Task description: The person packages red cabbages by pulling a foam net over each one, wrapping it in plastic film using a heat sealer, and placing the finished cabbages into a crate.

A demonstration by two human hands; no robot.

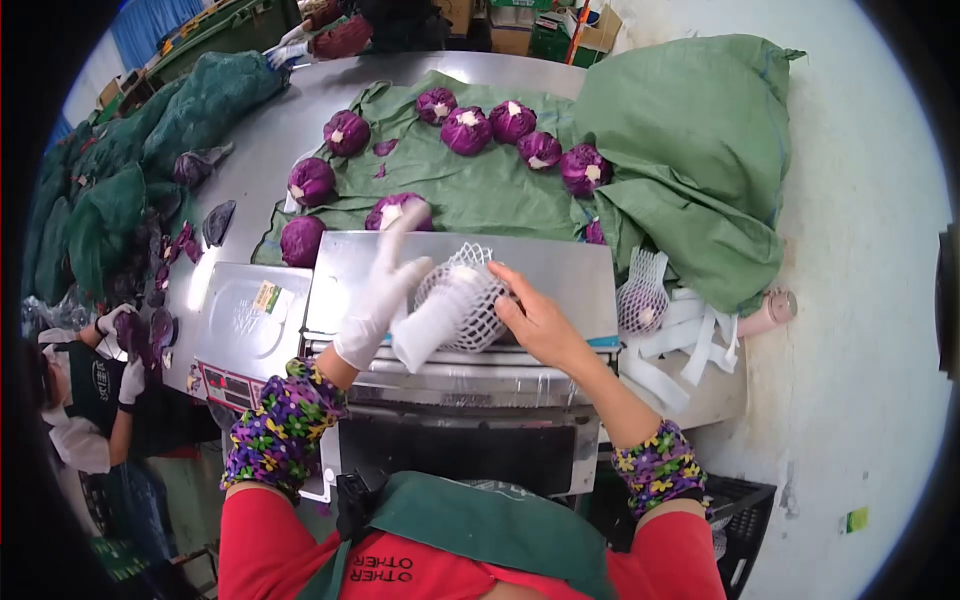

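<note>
In front of me, a white foam net sleeve [468,308] sits over the steel wrapping machine [580,270], its mesh spread around a pale rounded thing that I cannot make out clearly. Its narrow end points down to the left. My left hand [385,295], in a white glove, is beside the sleeve with fingers stretched out and apart, slightly blurred. My bare right hand [540,325] grips the sleeve's right side with thumb and fingers. Just behind the machine lies a red cabbage [392,212], partly hidden by my left hand.
Several red cabbages [466,131] lie on green woven cloth [450,190]. A full green sack [690,130] stands right, above a netted cabbage [642,305] and loose foam sleeves [665,365]. A co-worker [95,380] handles a cabbage at left; another person's gloved hand [288,50] is at the back.
</note>
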